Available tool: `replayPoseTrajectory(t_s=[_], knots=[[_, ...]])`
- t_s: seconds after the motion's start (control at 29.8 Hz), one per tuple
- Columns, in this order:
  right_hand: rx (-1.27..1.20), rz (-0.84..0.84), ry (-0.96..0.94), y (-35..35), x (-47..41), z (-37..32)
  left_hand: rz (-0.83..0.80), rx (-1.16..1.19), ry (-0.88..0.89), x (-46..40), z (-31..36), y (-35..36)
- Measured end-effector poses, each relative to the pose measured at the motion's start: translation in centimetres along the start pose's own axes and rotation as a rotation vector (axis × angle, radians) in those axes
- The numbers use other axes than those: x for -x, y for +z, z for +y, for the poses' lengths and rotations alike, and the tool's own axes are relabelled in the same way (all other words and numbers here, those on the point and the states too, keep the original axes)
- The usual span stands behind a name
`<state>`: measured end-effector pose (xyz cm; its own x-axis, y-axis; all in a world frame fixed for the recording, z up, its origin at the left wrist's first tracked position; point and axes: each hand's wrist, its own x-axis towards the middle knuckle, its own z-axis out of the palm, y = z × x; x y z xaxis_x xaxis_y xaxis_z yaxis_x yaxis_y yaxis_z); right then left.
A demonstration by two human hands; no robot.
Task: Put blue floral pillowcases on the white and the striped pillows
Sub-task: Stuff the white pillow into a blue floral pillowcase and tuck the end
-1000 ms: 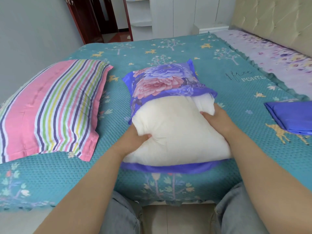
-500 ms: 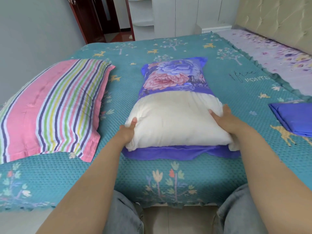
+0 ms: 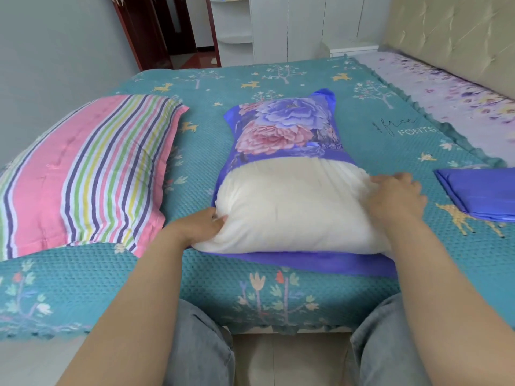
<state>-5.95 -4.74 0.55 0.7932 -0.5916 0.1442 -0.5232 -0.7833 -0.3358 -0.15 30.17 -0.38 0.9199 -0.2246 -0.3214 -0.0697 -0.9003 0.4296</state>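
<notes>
On the teal bedspread point(image 3: 195, 277), seen from the head camera, the white pillow point(image 3: 287, 207) lies at the near edge, its far half inside a blue floral pillowcase point(image 3: 284, 129) whose lower flap runs out beneath the near end. The left hand point(image 3: 202, 225) pinches the pillow's near left corner, fingers curled into the stuffing. The right hand point(image 3: 395, 196) grips the right side, fingers bent over the top and pressing in. Left of it, apart, lies the striped pillow point(image 3: 83, 168), uncovered. A folded blue pillowcase point(image 3: 485, 193) sits at the right edge.
</notes>
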Motion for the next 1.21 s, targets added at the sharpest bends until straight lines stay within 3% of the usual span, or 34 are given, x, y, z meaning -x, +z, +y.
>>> replayPoseTrajectory(t_s=[0.1,0.17,0.27,0.37,0.47,0.6,0.7,0.8,0.97,1.11,1.21], knots=[[-0.33,0.234,-0.56,0.9,2.2,-4.5,0.063,-0.013,-0.05,-0.2,0.3,-0.1],[-0.384,0.15,-0.835,1.9,4.4,-8.3,0.086,-0.09,-0.098,-0.3,0.7,-0.2],[-0.341,-0.003,-0.968,2.9,5.9,-13.2,0.249,-0.162,-0.192,-0.4,0.7,-0.8],[-0.145,-0.191,-0.973,3.9,5.2,-15.5,0.281,0.074,-0.174,-0.6,0.3,-0.7],[0.149,-0.509,-0.925,6.6,5.1,-14.5,0.004,0.326,-0.225,0.0,0.6,-0.1],[0.196,-0.528,-0.91,8.8,5.3,-13.2,-0.193,0.42,-0.256,0.3,0.4,0.8],[0.236,-0.471,-0.916,9.4,5.7,-13.2,-0.052,0.586,-0.16,-0.1,0.1,1.9],[0.254,-0.456,-0.928,8.8,6.0,-13.4,0.141,0.596,-0.007,-0.1,0.7,2.2],[0.194,-0.101,-0.906,6.2,9.5,-12.4,0.28,0.653,0.003,-1.2,1.5,2.3],[0.292,-0.292,-0.89,6.1,11.3,-10.4,0.369,0.506,0.048,-1.6,3.5,2.7],[0.291,-0.28,-0.79,7.9,10.4,-10.7,0.451,0.509,0.06,-1.6,5.4,3.4]])
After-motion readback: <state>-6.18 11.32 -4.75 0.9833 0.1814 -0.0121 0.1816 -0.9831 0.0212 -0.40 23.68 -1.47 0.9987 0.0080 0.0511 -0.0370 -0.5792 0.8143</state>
